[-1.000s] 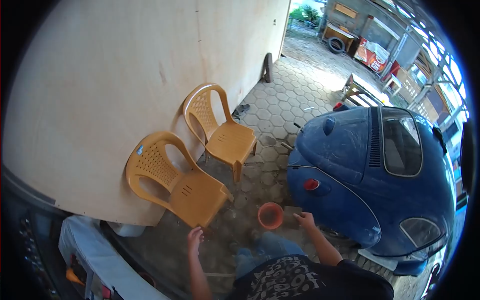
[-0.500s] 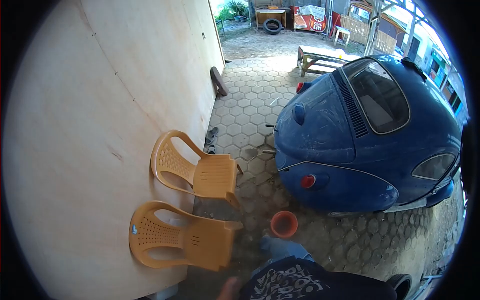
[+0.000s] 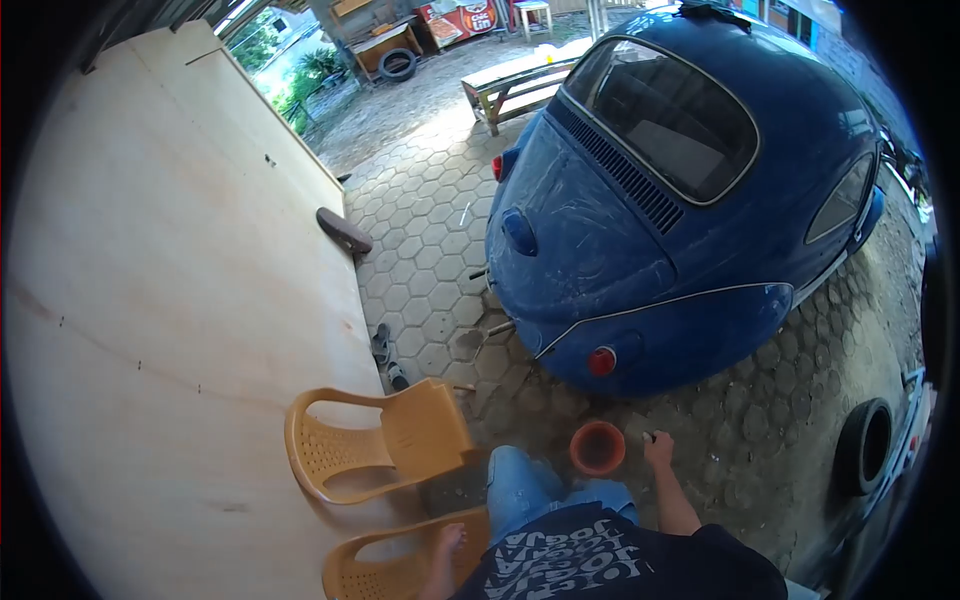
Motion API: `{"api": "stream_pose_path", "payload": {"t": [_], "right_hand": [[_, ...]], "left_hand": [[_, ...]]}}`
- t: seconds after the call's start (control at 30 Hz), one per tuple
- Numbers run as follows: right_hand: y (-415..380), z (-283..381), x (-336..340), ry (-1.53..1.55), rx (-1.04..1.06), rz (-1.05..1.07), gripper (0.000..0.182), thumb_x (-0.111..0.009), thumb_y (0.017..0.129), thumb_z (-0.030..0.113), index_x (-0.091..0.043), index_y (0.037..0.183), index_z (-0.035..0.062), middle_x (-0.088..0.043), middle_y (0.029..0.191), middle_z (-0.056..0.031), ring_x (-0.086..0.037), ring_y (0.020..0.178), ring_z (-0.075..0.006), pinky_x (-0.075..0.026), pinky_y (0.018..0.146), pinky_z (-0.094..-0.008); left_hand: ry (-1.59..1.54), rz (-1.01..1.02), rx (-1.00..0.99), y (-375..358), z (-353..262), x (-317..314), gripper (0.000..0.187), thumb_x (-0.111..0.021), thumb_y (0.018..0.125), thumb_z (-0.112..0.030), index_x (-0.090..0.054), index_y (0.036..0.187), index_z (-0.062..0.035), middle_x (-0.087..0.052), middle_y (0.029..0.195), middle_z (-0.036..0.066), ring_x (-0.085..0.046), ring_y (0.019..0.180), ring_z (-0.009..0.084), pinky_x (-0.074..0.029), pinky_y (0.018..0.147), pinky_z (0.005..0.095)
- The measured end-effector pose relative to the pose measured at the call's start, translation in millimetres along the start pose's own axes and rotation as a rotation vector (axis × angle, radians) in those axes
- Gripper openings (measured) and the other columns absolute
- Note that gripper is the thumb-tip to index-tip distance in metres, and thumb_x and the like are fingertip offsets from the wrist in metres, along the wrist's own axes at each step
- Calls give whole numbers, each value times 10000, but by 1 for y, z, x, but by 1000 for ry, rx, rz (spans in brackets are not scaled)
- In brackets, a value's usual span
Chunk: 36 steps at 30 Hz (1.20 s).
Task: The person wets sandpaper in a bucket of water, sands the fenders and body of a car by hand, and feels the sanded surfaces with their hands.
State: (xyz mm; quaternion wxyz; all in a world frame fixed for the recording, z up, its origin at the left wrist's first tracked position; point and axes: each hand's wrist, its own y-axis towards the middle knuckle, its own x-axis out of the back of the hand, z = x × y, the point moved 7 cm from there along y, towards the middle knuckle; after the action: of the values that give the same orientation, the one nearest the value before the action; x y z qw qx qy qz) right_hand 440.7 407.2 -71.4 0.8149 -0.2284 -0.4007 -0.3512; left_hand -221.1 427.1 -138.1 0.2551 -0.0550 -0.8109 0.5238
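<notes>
My left hand (image 3: 452, 540) is loosely closed above the seat of the nearer tan plastic chair (image 3: 375, 572), with nothing visible in it. My right hand (image 3: 658, 450) is closed just right of an orange-red plastic bucket (image 3: 598, 448). Something small shows at its fingertips, too small to name. The bucket stands on the paving in front of my knees, and its inside looks dark. My legs in blue jeans (image 3: 525, 485) are bent below me. A second tan plastic chair (image 3: 425, 440) stands ahead of my left hand, beside the wooden wall.
An old blue car (image 3: 600, 270) stands ahead and right, its rear close to the bucket. A pale wooden panel wall (image 3: 180, 300) runs along the left. Sandals (image 3: 390, 360) lie at its foot. A tire (image 3: 863, 447) is at right, and a bench (image 3: 515, 85) is farther off.
My view has turned and lowered, and my knees are now bent in view. My right hand has come into sight beside the bucket. My left hand appears over the nearer chair.
</notes>
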Motion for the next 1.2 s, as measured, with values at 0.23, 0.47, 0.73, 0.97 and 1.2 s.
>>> {"api": "stream_pose_path", "payload": {"t": [0.23,0.47,0.73,0.97,1.2], "right_hand": [[-54,-6,-16,20,-383,-49,392,-777,817,326,-673,747,-45,-667,752,-246,-690,782,-385,-498,715,-502],[-269,-53,-87,212,-1477,-631,467,-761,883,378,-718,1077,-44,-744,972,-191,-732,855,-314,-535,715,-417],[-337,34,-115,818,-1602,-927,310,-686,900,219,-669,1122,2,-694,986,-119,-681,811,-264,-530,640,-416],[-355,66,-120,1012,-1480,-1330,378,-630,942,245,-585,1277,76,-678,997,-116,-659,796,-244,-518,574,-395],[-390,31,-208,917,-1666,-1220,257,-589,991,264,-568,1217,145,-561,763,-28,-512,498,-138,-399,403,-297]], "left_hand": [[344,330,108,154,-122,16,286,-614,960,-354,-674,998,-76,-684,860,75,-661,701,212,-524,589,398],[518,353,-280,219,-402,42,213,-602,939,-261,-660,1027,-77,-673,838,77,-625,658,175,-513,561,350],[774,255,-474,290,-561,78,362,-580,931,-280,-651,1160,-8,-702,860,112,-665,668,204,-539,588,359],[1019,419,-180,294,-504,65,429,-530,988,-341,-561,1369,-146,-669,1184,110,-677,965,262,-549,804,434],[1355,530,-228,263,-507,-41,470,-521,975,-428,-542,1354,-151,-670,1200,88,-695,963,244,-542,829,447]]}}
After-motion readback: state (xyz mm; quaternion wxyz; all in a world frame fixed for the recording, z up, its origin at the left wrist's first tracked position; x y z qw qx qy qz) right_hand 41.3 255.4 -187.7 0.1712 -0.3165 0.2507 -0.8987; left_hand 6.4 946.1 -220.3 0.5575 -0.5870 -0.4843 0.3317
